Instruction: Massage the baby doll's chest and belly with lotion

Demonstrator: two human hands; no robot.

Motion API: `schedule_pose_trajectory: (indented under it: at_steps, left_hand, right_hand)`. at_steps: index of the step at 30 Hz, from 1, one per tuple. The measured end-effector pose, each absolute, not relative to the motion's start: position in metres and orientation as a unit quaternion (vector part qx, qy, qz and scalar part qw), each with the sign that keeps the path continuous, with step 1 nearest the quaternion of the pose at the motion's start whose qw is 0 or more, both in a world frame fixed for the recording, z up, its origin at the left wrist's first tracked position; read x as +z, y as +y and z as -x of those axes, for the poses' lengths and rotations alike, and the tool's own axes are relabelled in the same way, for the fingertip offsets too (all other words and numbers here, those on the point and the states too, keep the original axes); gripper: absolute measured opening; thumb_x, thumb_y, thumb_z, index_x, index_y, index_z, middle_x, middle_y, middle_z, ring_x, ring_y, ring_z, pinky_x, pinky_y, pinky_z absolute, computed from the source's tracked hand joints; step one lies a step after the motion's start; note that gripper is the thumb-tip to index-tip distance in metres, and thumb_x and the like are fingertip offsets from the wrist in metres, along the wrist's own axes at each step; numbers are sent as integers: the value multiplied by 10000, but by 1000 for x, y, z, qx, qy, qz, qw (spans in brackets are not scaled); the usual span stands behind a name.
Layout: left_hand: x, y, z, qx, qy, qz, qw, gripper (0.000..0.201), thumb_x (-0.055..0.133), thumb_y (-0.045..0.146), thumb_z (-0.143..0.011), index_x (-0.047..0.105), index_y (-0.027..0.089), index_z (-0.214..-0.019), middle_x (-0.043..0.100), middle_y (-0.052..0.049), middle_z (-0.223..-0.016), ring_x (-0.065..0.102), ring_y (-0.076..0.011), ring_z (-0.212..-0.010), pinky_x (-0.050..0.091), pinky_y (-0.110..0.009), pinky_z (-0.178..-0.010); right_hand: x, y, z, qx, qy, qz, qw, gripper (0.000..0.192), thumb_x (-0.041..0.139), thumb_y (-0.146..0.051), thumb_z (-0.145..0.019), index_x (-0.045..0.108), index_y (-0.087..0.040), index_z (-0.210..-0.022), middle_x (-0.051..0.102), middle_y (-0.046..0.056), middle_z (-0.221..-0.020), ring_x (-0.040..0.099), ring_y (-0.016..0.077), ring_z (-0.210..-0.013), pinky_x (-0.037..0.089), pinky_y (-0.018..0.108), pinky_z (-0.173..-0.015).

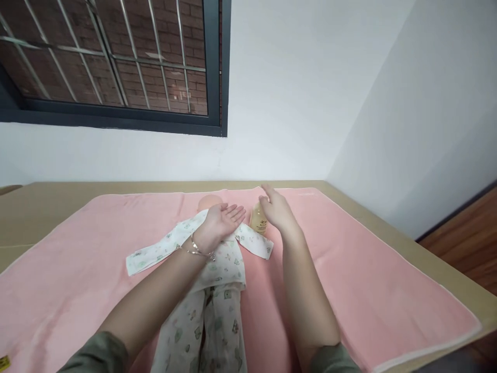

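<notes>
A baby doll in a white patterned outfit (217, 290) lies on its back on a pink towel (349, 269), its bare head (209, 201) toward the wall. My left hand (219, 221) hovers palm up over the doll's chest, fingers apart and holding nothing; a bracelet circles that wrist. My right hand (276, 210) is open too, fingers stretched, just right of a small yellowish bottle (258, 218) that stands on the towel beside the doll's sleeve. I cannot tell whether the right hand touches the bottle.
The towel covers a tan table (58, 202) set into a corner of white walls. A barred window (116, 57) is up left. Wooden floor (466, 243) shows past the table's right edge. A small yellow tag (4, 361) lies at the towel's near left.
</notes>
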State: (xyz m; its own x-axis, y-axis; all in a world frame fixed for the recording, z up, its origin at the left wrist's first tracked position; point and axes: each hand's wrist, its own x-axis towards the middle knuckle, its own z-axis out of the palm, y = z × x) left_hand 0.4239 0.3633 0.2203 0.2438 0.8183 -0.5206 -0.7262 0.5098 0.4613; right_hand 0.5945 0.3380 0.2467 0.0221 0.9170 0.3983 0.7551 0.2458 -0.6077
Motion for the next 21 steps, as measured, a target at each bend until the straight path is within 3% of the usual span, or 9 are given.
schedule_pose_trajectory:
  at_steps: [4,7,10,14,17,21]
  left_hand:
    - [233,380,-446,491,320,-46,809,558,391,302,-982,410,83,-1495,548,-259,-1438,530,-301,-1385,626,-362,-879]
    - [238,382,-458,490,292,-44,820,620,386,334,-985,350,45,-1532,496,-273,-1490,493,-300,-1417,623,-347,-892]
    - [239,380,-464,487,282,-49,825,632,398,329,-981,344,25,-1532,482,-271,-1504,487,-292,-1422,622,-322,-892]
    - [240,374,-456,482,277,-54,830,611,406,329,-978,382,47,-1520,501,-263,-1492,490,-302,-1420,618,-342,-911]
    - [240,367,-434,470,276,-50,837,590,402,303,-973,394,88,-1522,534,-251,-1465,504,-312,-1408,616,-380,-928]
    - [239,348,-396,467,275,-33,840,577,397,268,-971,392,92,-1520,583,-245,-1413,555,-307,-1363,612,-406,-946]
  right_hand:
    - [236,351,-586,81,-712,642,273,554,337,-56,-947,468,-36,-1485,439,196,-1536,411,243,-1442,279,384,-1217]
    - [235,352,-585,54,-709,663,231,521,336,-38,-951,515,-43,-1440,541,200,-1446,513,259,-1355,258,412,-1214]
    - [237,350,-585,35,-715,666,209,506,351,-31,-939,554,-61,-1401,572,187,-1417,531,262,-1334,234,436,-1220]
    - [239,349,-586,34,-715,673,186,510,371,-52,-930,585,-105,-1390,536,165,-1464,465,257,-1401,198,473,-1234]
    - [241,349,-589,46,-716,674,177,561,358,-59,-922,536,-94,-1453,442,152,-1542,364,240,-1472,143,482,-1255]
    - [244,346,-593,48,-730,665,152,582,343,-93,-927,502,-114,-1486,368,138,-1585,330,254,-1489,153,547,-1246]
